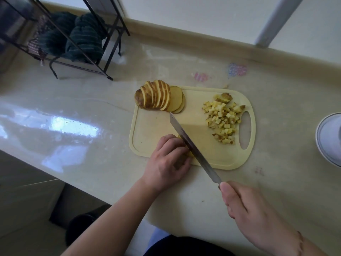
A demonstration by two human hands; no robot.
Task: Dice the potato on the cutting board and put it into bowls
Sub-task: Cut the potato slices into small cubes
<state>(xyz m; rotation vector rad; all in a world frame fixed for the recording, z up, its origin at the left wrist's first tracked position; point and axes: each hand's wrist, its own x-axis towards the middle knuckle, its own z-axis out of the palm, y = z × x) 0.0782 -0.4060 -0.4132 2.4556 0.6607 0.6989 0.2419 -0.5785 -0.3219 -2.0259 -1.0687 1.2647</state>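
A pale yellow cutting board (217, 156) lies on the counter. A fanned row of potato slices (158, 97) leans at its far left corner. A heap of diced potato (222, 121) sits near the board's handle hole on the right. My left hand (168, 159) presses curled fingers down on a few potato slices (190, 154) at the board's near edge; they are mostly hidden under it. My right hand (247, 211) grips the handle of a long knife (191, 145), whose blade lies right beside my left fingers.
A white bowl (330, 139) stands at the right edge of the view, partly cut off. A black wire rack (77, 43) with dark striped cloths stands at the back left. The counter's front edge runs diagonally at the left, with floor below.
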